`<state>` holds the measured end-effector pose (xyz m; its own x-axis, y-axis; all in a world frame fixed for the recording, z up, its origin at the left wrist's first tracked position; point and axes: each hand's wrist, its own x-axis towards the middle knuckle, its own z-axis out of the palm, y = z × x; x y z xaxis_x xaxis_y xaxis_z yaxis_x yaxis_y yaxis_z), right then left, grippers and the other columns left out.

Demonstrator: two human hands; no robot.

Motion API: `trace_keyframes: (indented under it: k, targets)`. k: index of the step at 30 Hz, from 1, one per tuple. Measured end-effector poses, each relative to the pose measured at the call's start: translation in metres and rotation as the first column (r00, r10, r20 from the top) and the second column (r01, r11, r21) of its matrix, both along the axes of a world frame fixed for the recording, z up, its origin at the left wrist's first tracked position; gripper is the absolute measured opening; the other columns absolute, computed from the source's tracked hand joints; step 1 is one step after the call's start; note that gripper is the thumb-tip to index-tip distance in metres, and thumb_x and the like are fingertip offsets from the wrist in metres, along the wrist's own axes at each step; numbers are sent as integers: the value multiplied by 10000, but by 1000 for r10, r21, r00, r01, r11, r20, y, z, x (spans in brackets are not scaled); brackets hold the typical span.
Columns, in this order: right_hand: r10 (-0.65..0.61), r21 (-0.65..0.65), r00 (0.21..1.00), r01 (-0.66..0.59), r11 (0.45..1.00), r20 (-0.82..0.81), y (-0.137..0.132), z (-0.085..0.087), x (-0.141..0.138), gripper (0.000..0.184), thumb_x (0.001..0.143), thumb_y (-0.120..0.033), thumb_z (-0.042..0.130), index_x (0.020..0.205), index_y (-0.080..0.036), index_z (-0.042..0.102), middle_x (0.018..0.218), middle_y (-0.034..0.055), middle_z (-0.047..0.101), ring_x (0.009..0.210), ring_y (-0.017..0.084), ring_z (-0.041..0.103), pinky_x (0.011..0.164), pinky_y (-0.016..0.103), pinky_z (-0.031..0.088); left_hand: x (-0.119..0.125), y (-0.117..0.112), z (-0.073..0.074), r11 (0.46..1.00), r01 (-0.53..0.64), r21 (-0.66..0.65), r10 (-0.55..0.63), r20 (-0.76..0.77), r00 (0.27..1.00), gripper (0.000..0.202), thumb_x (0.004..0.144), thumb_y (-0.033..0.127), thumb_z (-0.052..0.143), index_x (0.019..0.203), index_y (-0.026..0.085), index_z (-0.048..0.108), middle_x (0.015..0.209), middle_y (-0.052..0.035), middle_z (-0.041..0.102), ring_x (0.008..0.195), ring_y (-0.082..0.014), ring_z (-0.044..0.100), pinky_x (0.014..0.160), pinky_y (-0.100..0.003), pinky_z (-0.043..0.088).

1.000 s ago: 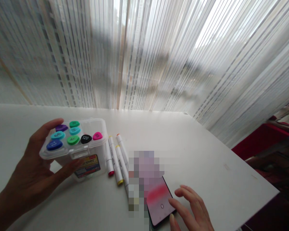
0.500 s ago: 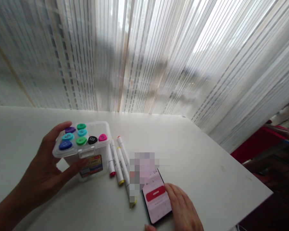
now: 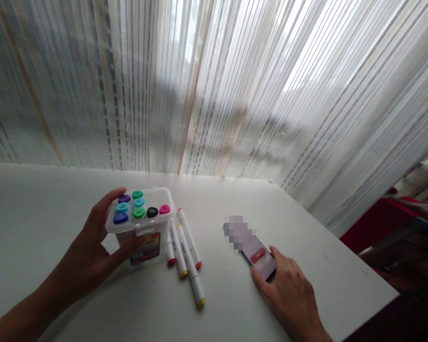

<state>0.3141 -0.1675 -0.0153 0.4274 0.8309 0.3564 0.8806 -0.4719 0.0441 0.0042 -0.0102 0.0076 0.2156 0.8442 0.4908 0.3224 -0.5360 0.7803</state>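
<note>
My left hand is wrapped round a clear plastic marker case, its thumb across the front by the label. Colored marker caps, one black and marked 120, show in its top. Right beside the case, several white markers with red, yellow and orange ends lie on the white table. Farther right, my right hand grips the near end of a smartphone between thumb and fingers. A red button shows on its lit screen; the far part is blurred out by pixelation.
A white table extends to a striped sheer curtain at the back. The table's right edge slopes down toward me. Beyond that edge are a red object and dark, unclear items.
My right hand has moved the phone to the right and away from me, turning it, and its grip now shows at the near end. My left hand still holds the case.
</note>
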Motion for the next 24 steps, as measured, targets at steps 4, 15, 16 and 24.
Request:
trace_keyframes:
  k: [4,15,16,24]
  targets:
    - [-193,-148,981,188,971,-19,20,18,33,577,845,-416,486,1251,-7,499,1032,212,661,993,313,613,806,396,485,2,-1,1,999,35,-10,-34,45,998,737,757,483,607,1388,311,268,1281,-42,492,1058,-195,600,853,-285,548]
    - [-256,-147,953,233,961,-165,47,16,104,592,800,-533,504,1170,-75,571,1165,186,615,1087,307,568,873,396,457,3,-2,-1,1000,13,-26,-12,51,999,721,752,557,583,1372,333,290,1305,-45,481,1112,-215,582,892,-326,530]
    - [-252,-127,952,232,964,-175,45,13,107,572,788,-538,512,1136,-91,591,1144,177,624,1075,302,574,878,395,458,3,-1,-1,1000,10,-17,-9,43,999,722,753,560,580,1373,332,288,1310,-48,476,1112,-217,581,897,-332,526]
    - [-188,-51,967,181,982,-174,35,-1,113,534,748,-478,554,1102,-81,596,1162,178,609,1094,299,556,973,390,415,-1,2,-3,1000,-9,-4,9,-3,1000,744,746,539,588,1388,348,264,1338,-35,442,1125,-228,560,951,-376,489]
